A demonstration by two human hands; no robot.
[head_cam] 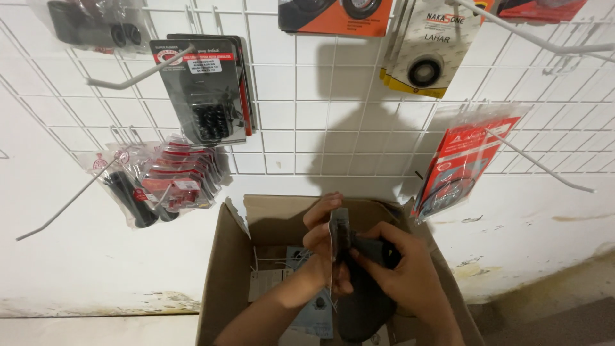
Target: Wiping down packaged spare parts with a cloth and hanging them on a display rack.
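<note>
Over an open cardboard box [224,269], both my hands hold a small clear-plastic packet with a black part inside [341,234]. My left hand [323,247] grips the packet's left side, fingers curled around its edge. From the right, my right hand [400,266] closes on the black part. Inside the box lie more packets with pale cards [269,279] and a dark item [365,311] under my hands.
A white wire grid [333,122] with long hooks covers the wall. Hanging on it are black carded packs [205,90], red packets at the left [176,179], a red packet at the right [458,163], and yellow-edged packs [426,51]. Bare hooks [538,165] stick out toward me.
</note>
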